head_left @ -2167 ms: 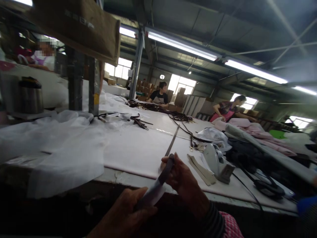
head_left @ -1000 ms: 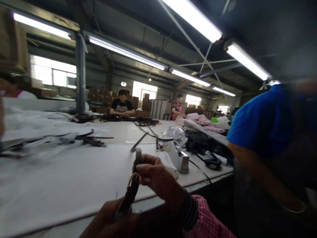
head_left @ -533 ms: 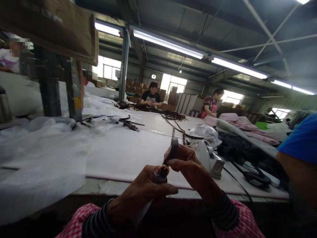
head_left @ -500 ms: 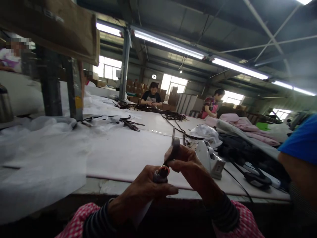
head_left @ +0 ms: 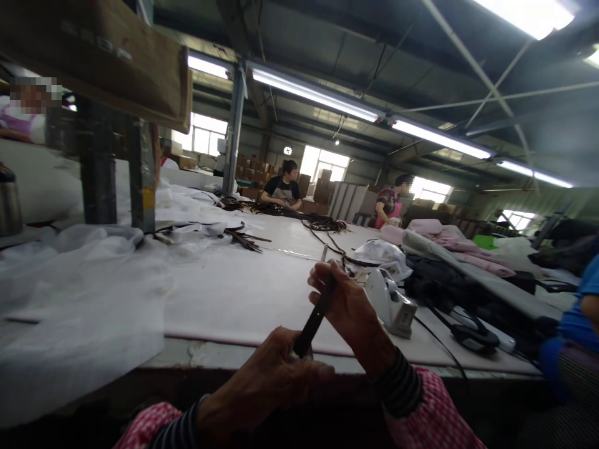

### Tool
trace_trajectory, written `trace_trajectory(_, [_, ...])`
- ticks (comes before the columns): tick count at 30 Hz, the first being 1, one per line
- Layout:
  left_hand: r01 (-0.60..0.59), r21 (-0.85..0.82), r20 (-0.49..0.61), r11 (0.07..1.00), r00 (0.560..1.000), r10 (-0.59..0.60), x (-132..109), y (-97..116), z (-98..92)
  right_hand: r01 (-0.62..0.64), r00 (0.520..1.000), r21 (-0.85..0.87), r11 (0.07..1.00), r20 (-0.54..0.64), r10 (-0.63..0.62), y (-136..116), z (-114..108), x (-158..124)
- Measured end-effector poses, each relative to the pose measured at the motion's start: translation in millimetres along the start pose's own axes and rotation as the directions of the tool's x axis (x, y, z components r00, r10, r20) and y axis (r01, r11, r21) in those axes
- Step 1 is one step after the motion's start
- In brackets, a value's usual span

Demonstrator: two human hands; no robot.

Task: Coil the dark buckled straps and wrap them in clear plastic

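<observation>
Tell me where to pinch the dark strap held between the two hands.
Pinch the dark strap on its bare middle stretch, between the left hand below and the right hand above. It looks thin, flat and taut there, slanting upward, so come from its open left side, over the table, and close on the flat faces; fingers cover both ends.

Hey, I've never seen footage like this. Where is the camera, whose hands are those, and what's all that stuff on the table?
This is one view from a camera worn on a person's head, looking forward over their own hands. The left hand and right hand both grip a dark strap, held between them above the near edge of a long white table. On the table lie plastic sheeting, more dark straps and a white tool, perhaps an iron. Other people work at the far end.
</observation>
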State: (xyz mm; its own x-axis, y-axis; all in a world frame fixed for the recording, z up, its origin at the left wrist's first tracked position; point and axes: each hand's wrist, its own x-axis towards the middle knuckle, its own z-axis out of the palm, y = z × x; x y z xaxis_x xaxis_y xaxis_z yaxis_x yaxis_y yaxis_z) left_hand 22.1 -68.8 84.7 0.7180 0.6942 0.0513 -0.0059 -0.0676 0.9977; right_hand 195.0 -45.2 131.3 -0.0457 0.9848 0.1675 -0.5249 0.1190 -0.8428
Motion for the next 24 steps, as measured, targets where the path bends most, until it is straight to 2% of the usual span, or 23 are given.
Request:
trace_trajectory(2, [-0.051, 0.005, -0.002, 0.999, 0.999, 0.051, 0.9, 3.4, -4.4, 0.104, 0.984, -0.162, 0.981, 0.159, -0.078, -7.3, 12.5, -13.1])
trace_trajectory(3, [-0.082, 0.015, -0.017, 0.997, 0.997, 0.082, 1.3, 6.3, -6.9, 0.137, 0.964, -0.254, 0.957, 0.256, -0.07, -9.7, 19.6, -22.4])
trace_trajectory(5, [-0.143, 0.035, -0.067, 0.989, 0.987, 0.145, 1.9, 12.0, -11.7, 0.14, 0.917, -0.396, 0.907, 0.399, 0.033, -10.7, 31.6, -39.4])
trace_trajectory(6, [-0.165, 0.048, -0.091, 0.985, 0.981, 0.169, 2.2, 13.6, -13.5, 0.121, 0.9, -0.439, 0.89, 0.427, 0.088, -9.7, 35.1, -43.9])
trace_trajectory(8, [-0.174, 0.081, -0.087, 0.981, 0.98, 0.181, 3.8, 12.8, -15.9, 0.089, 0.911, -0.421, 0.903, 0.4, 0.097, -7.1, 35.7, -40.4])
trace_trajectory(11, [-0.099, 0.133, -0.047, 0.986, 0.993, 0.106, 7.8, 6.5, -18.2, 0.064, 0.972, -0.205, 0.977, 0.234, -0.015, -7.9, 26.7, -12.6])
trace_trajectory(13, [-0.046, 0.122, -0.054, 0.991, 0.997, 0.053, 9.3, 6.2, -21.2, 0.061, 0.982, -0.086, 0.994, 0.182, -0.044, -11.6, 24.6, 2.3])
trace_trajectory(15, [-0.014, 0.12, -0.083, 0.993, 0.996, 0.024, 8.8, 13.4, -26.1, 0.115, 0.963, -0.153, 0.981, 0.258, -0.073, -15.2, 31.1, 2.3])
trace_trajectory(18, [-0.036, 0.137, -0.132, 0.99, 0.99, 0.054, 5.8, 33.0, -32.3, 0.256, 0.881, -0.391, 0.884, 0.47, -0.047, -18.0, 48.3, -18.3])
trace_trajectory(20, [-0.058, 0.162, -0.132, 0.985, 0.988, 0.08, 4.2, 44.9, -33.2, 0.314, 0.846, -0.457, 0.832, 0.533, -0.026, -19.0, 54.8, -28.4])
trace_trajectory(22, [-0.046, 0.197, -0.129, 0.979, 0.989, 0.072, 4.1, 52.9, -32.4, 0.296, 0.856, -0.409, 0.863, 0.515, -0.049, -22.0, 53.7, -25.1])
trace_trajectory(24, [-0.009, 0.191, -0.165, 0.982, 0.985, 0.042, 5.7, 58.9, -31.9, 0.234, 0.889, -0.283, 0.93, 0.449, -0.087, -29.7, 47.7, -11.1])
